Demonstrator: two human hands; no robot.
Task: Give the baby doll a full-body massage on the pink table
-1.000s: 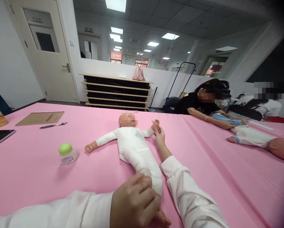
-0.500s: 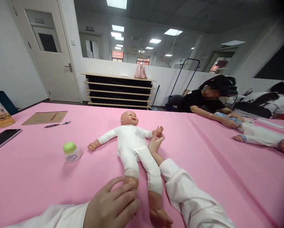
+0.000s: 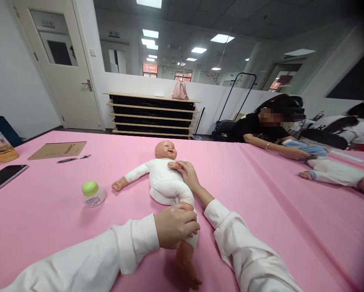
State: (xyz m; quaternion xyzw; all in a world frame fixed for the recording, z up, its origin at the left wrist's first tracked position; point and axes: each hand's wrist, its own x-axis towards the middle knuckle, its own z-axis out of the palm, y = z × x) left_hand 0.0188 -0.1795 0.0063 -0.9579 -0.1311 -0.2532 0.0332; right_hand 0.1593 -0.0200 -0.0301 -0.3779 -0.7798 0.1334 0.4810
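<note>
A baby doll [image 3: 162, 178] in a white cloth body lies face up on the pink tablecloth [image 3: 127, 227], its head at the far end. My left hand [image 3: 175, 225] is closed round one of its lower legs, which is bent and laid across the other leg. The foot of the held leg is hidden by my fingers. My right hand [image 3: 189, 176] is wrapped over the doll's arm on my right side, with that small hand [image 3: 174, 165] resting on the chest. The doll's other arm [image 3: 133, 174] stretches out to the left.
Left of the doll stands a green-lidded cream jar [image 3: 92, 194]. Farther left are a pen [image 3: 74, 159], a brown notebook [image 3: 58, 150], a phone [image 3: 5, 178] and a bottle [image 3: 1, 146]. At right, another person [image 3: 261, 129] handles blue cloth beside a second doll [image 3: 337, 172].
My left hand has taken hold of the nearer left leg and bent it across to the right. My right hand has folded the doll's arm in onto its chest.
</note>
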